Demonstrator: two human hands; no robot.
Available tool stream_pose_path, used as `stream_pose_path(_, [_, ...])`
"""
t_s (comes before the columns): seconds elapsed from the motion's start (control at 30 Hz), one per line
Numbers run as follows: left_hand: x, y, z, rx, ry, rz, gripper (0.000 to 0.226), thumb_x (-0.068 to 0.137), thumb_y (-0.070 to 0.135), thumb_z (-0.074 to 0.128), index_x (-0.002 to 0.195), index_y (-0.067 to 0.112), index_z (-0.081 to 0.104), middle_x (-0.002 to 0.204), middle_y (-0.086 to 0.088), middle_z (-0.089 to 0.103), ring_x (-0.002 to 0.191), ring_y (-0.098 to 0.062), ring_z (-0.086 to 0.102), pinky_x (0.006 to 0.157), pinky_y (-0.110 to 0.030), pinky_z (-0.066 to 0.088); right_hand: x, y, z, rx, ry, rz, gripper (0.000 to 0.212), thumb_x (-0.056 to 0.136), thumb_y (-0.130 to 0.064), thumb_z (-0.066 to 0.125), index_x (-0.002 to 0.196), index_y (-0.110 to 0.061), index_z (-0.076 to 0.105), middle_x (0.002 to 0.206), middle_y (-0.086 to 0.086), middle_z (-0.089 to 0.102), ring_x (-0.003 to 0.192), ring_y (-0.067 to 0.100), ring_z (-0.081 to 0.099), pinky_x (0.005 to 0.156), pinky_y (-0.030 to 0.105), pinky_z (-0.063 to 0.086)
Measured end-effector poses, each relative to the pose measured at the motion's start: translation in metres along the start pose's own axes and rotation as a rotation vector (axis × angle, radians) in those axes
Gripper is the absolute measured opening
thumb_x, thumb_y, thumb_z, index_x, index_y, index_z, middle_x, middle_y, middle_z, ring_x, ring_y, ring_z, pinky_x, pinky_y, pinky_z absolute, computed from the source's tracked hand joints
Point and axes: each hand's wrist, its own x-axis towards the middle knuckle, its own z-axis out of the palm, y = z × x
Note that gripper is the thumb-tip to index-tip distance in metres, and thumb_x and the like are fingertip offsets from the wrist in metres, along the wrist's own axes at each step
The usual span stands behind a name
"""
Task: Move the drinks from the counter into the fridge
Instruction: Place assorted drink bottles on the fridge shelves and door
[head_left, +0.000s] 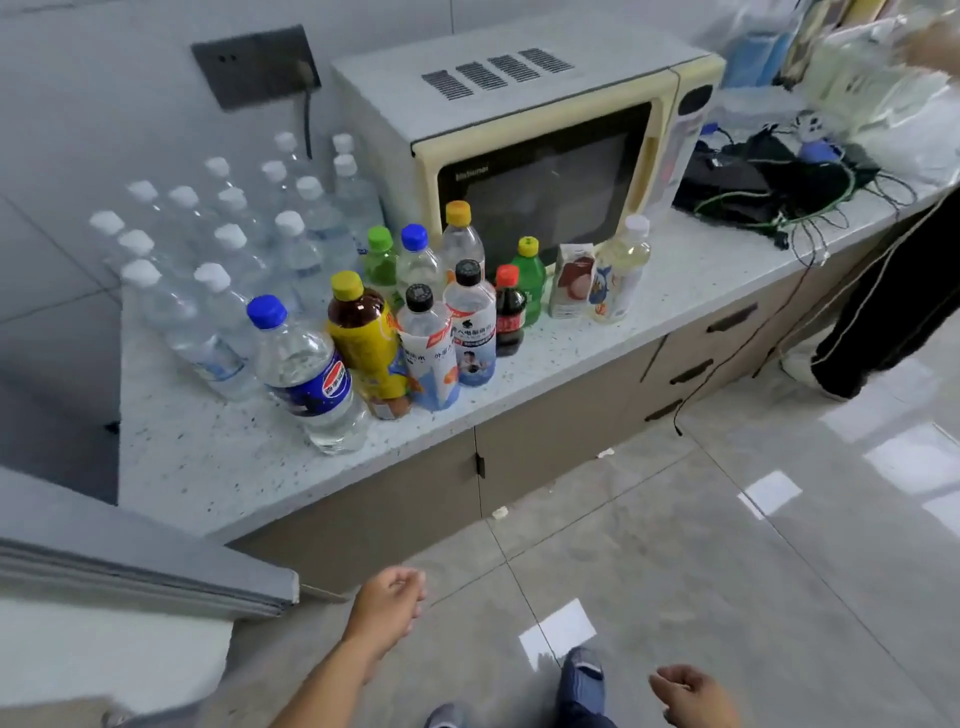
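Left hand (387, 603) loosely curled, nothing held; right hand (691, 693) likewise empty. Drinks grouped on counter (208, 457), well ahead of both hands. Pepsi-labelled bottle (306, 374) nearest left hand. Step judged: approach before pickup. Forward reach and grasp required.

Counter (208, 462): pale speckled stone top over tan cabinet fronts. Standing on it, far left: a block of clear water bottles (218, 249) with white caps. In front of that, a cluster of mixed drinks (415, 312), all upright, with a blue-capped Pepsi bottle (306, 369) nearest the front edge. Behind the cluster: a cream microwave (524, 140). A juice carton (571, 280) and a pale bottle (621, 270) stand just beside each other. Right end: black items with tangled green cables (769, 192).
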Motion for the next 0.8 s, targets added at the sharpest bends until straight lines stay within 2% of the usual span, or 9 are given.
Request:
stream_pose_path(0.13, [-0.008, 0.018, 0.021, -0.045, 0.153, 0.05, 0.008, 0.094, 0.026, 0.063, 0.093, 0.02, 0.069, 0.081, -0.001, 0.076, 0.065, -0.017, 0.064, 0.061, -0.032, 0.049, 0.051, -0.072, -0.009, -0.096, -0.106, -0.154, 0.013, 0.075, -0.009, 0.083, 0.076, -0.005, 0.071, 0.061, 0.008, 0.068, 0.063, 0.024, 0.062, 0.075, 0.038, 0.054])
stream_pose_path(0.23, [-0.016, 0.055, 0.034, 0.023, 0.223, 0.093, 0.01, 0.092, 0.032, 0.066, 0.102, 0.032, 0.064, 0.094, 0.004, 0.074, 0.086, -0.014, 0.069, 0.077, -0.035, 0.056, 0.062, -0.142, 0.002, -0.182, -0.214, -0.358, 0.013, 0.083, -0.02, 0.076, 0.092, -0.015, 0.068, 0.073, 0.0, 0.071, 0.067, 0.018, 0.064, 0.065, 0.025, 0.049])
stream_pose_path(0.33, [-0.025, 0.106, 0.04, -0.008, 0.299, 0.193, 0.026, 0.091, 0.035, 0.065, 0.116, 0.037, 0.056, 0.101, 0.011, 0.068, 0.091, -0.007, 0.066, 0.075, -0.029, 0.055, 0.045, -0.226, 0.023, -0.147, -0.344, -0.562, 0.017, 0.089, -0.024, 0.071, 0.105, -0.02, 0.065, 0.089, 0.001, 0.068, 0.079, 0.013, 0.064, 0.064, 0.021, 0.046])
stream_pose_path(0.4, [-0.028, 0.136, 0.043, -0.084, 0.331, 0.243, 0.033, 0.091, 0.033, 0.066, 0.122, 0.036, 0.054, 0.105, 0.009, 0.068, 0.095, -0.012, 0.067, 0.083, -0.038, 0.058, 0.028, -0.276, 0.037, -0.119, -0.378, -0.686, 0.022, 0.09, -0.028, 0.071, 0.109, -0.023, 0.063, 0.095, 0.001, 0.065, 0.083, 0.012, 0.062, 0.067, 0.02, 0.046])
stream_pose_path(0.47, [-0.03, 0.158, 0.043, -0.137, 0.361, 0.274, 0.035, 0.091, 0.033, 0.067, 0.122, 0.038, 0.053, 0.109, 0.008, 0.065, 0.099, -0.011, 0.065, 0.084, -0.038, 0.059, 0.011, -0.318, 0.049, -0.079, -0.392, -0.79, 0.026, 0.089, -0.03, 0.071, 0.113, -0.024, 0.063, 0.098, -0.002, 0.064, 0.081, 0.009, 0.062, 0.064, 0.017, 0.045])
stream_pose_path(0.53, [-0.032, 0.178, 0.037, -0.164, 0.43, 0.34, 0.034, 0.091, 0.029, 0.068, 0.12, 0.041, 0.053, 0.111, 0.009, 0.064, 0.095, -0.003, 0.064, 0.075, -0.024, 0.056, -0.005, -0.351, 0.058, -0.056, -0.378, -0.899, 0.029, 0.087, -0.033, 0.071, 0.115, -0.029, 0.061, 0.101, -0.01, 0.062, 0.08, 0.004, 0.062, 0.059, 0.013, 0.045])
stream_pose_path(0.63, [-0.033, 0.212, 0.021, -0.097, 0.561, 0.494, 0.04, 0.09, 0.025, 0.07, 0.124, 0.037, 0.053, 0.11, 0.015, 0.062, 0.089, 0.01, 0.061, 0.065, -0.008, 0.05, -0.026, -0.386, 0.067, 0.02, -0.342, -1.137, 0.032, 0.084, -0.03, 0.074, 0.113, -0.031, 0.06, 0.105, -0.013, 0.063, 0.088, 0.008, 0.062, 0.071, 0.019, 0.051])
stream_pose_path(0.7, [-0.037, 0.235, 0.013, 0.007, 0.634, 0.641, 0.05, 0.087, 0.026, 0.074, 0.132, 0.031, 0.053, 0.114, 0.015, 0.058, 0.094, 0.006, 0.06, 0.069, -0.009, 0.051, -0.036, -0.406, 0.07, 0.025, -0.3, -1.283, 0.04, 0.082, -0.027, 0.077, 0.119, -0.025, 0.061, 0.109, -0.009, 0.061, 0.097, 0.013, 0.06, 0.082, 0.027, 0.053])
stream_pose_path(0.8, [-0.037, 0.267, 0.002, 0.229, 0.707, 0.869, 0.065, 0.084, 0.024, 0.077, 0.141, 0.021, 0.048, 0.132, 0.004, 0.051, 0.096, -0.007, 0.061, 0.075, -0.024, 0.057, -0.043, -0.434, 0.073, -0.019, -0.279, -1.418, 0.064, 0.076, -0.025, 0.083, 0.132, -0.022, 0.053, 0.118, -0.011, 0.051, 0.112, 0.012, 0.053, 0.093, 0.024, 0.046])
